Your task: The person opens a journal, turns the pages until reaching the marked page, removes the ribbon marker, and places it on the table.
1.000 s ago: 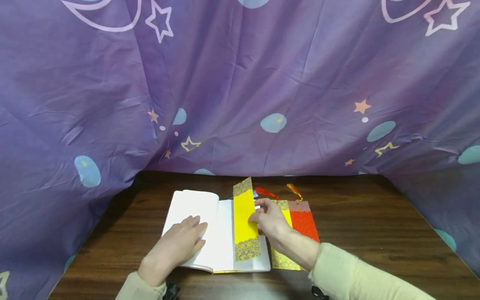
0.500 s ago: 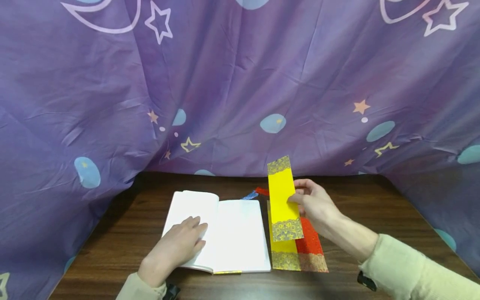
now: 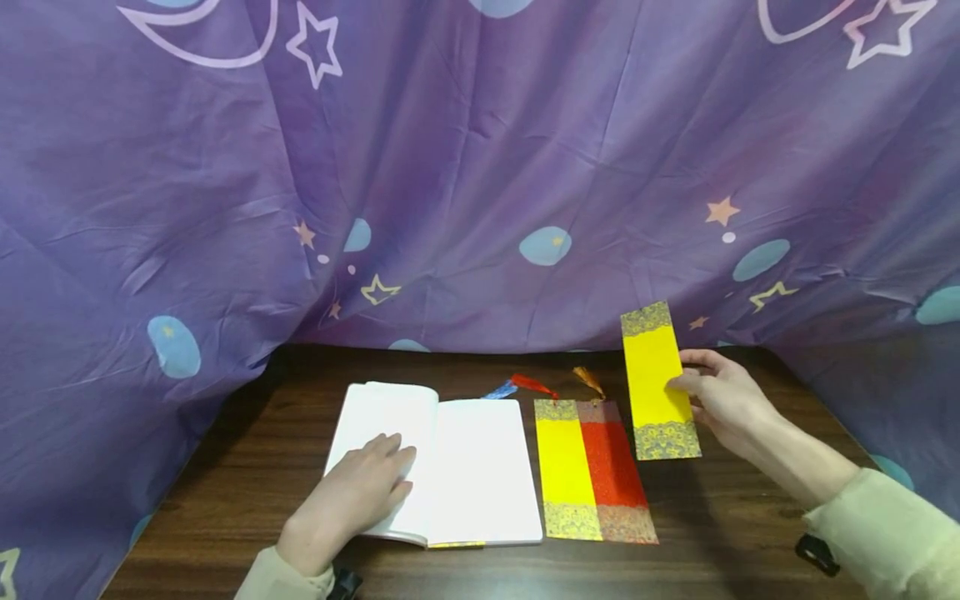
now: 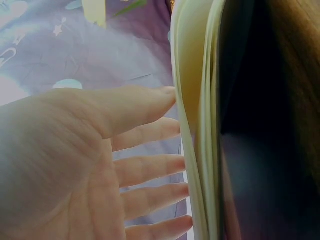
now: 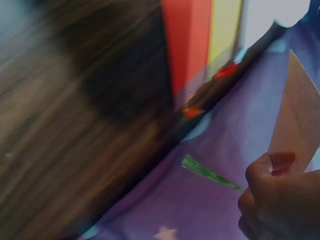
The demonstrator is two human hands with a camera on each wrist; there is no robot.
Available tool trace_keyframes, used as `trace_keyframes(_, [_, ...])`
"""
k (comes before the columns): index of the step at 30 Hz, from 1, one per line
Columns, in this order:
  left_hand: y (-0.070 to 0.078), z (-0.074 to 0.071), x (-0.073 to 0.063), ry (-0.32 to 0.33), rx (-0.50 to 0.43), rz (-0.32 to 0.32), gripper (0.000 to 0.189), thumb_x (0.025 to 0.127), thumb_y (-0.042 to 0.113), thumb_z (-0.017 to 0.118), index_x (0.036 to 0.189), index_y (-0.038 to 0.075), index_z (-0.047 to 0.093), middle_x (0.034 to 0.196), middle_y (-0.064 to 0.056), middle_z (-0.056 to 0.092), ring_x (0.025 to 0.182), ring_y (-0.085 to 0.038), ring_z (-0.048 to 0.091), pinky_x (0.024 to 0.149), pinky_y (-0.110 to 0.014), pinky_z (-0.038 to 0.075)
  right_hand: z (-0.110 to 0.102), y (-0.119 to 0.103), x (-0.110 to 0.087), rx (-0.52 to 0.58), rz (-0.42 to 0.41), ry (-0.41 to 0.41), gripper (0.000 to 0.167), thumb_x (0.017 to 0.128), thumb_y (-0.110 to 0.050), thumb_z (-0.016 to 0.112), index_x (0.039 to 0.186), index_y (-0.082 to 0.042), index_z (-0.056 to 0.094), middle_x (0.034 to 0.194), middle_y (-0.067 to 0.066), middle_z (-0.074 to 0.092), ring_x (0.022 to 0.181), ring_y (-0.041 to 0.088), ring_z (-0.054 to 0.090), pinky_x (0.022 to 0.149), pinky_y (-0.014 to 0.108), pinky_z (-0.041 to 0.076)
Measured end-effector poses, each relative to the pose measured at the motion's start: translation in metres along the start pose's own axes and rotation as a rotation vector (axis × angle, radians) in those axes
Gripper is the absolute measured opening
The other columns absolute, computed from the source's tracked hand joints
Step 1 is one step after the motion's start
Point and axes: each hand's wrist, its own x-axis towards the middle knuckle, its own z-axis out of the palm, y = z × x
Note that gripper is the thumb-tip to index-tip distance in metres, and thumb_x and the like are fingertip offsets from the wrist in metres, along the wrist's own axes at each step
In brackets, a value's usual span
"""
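Observation:
An open notebook [image 3: 487, 475] with blank white pages lies on the table. My left hand [image 3: 356, 492] rests on its left page, fingers extended; in the left wrist view the thumb and fingertips touch the page. To the right, my right hand [image 3: 727, 400] pinches a yellow bookmark [image 3: 658, 379] by its right edge, raised above the tabletop. Both ends of this bookmark carry a lace pattern. A green tassel [image 5: 207, 172] hangs near that hand in the right wrist view. A blue tassel [image 3: 501, 390] pokes out beyond the notebook's top edge.
Beside the notebook lie another yellow bookmark [image 3: 566, 467] and a red bookmark [image 3: 615, 462], edge to edge. A red tassel [image 3: 534, 385] and an orange tassel [image 3: 588, 382] stretch behind them. Purple patterned cloth [image 3: 450, 208] hangs around the dark wooden table [image 3: 247, 467].
My right hand has carried the yellow bookmark from over the notebook's right page rightward, past the two lying bookmarks, which now show fully. My left hand has stayed in place.

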Motion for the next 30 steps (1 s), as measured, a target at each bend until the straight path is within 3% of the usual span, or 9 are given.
trace_keyframes(6, [-0.001, 0.002, 0.0, 0.008, 0.006, 0.011, 0.035, 0.09, 0.018, 0.069, 0.12, 0.0, 0.062, 0.128, -0.027, 0.057, 0.12, -0.045, 0.053, 0.095, -0.061, 0.046, -0.027, 0.037, 0.005, -0.053, 0.06, -0.005, 0.046, 0.095, -0.006, 0.056, 0.133, 0.004, 0.032, 0.104, 0.004, 0.049, 0.083, 0.012, 0.054, 0.067, 0.027, 0.052])
trace_keyframes(13, [-0.003, 0.005, -0.001, -0.007, 0.018, 0.001, 0.036, 0.091, 0.019, 0.067, 0.123, 0.001, 0.062, 0.13, -0.026, 0.056, 0.121, -0.044, 0.052, 0.096, -0.061, 0.046, -0.033, 0.078, -0.001, -0.075, 0.14, -0.063, 0.054, 0.095, -0.006, 0.054, 0.139, 0.009, 0.026, 0.102, 0.008, 0.053, 0.086, 0.017, 0.053, 0.072, 0.033, 0.054])
trace_keyframes(23, [0.0, 0.001, 0.0, -0.014, 0.015, -0.011, 0.037, 0.092, 0.018, 0.067, 0.124, 0.001, 0.062, 0.131, -0.025, 0.056, 0.122, -0.044, 0.051, 0.097, -0.06, 0.045, -0.026, 0.104, -0.004, -0.047, 0.199, -0.071, 0.055, 0.091, -0.003, 0.056, 0.137, 0.01, 0.027, 0.101, 0.01, 0.055, 0.086, 0.02, 0.056, 0.073, 0.037, 0.055])
trace_keyframes(30, [0.0, 0.001, 0.0, -0.021, 0.019, -0.014, 0.036, 0.092, 0.019, 0.066, 0.124, 0.002, 0.062, 0.131, -0.025, 0.056, 0.122, -0.044, 0.051, 0.098, -0.06, 0.045, -0.024, 0.109, -0.004, -0.106, 0.217, -0.053, 0.053, 0.089, -0.002, 0.056, 0.133, 0.013, 0.03, 0.095, 0.01, 0.057, 0.083, 0.02, 0.056, 0.071, 0.036, 0.055])
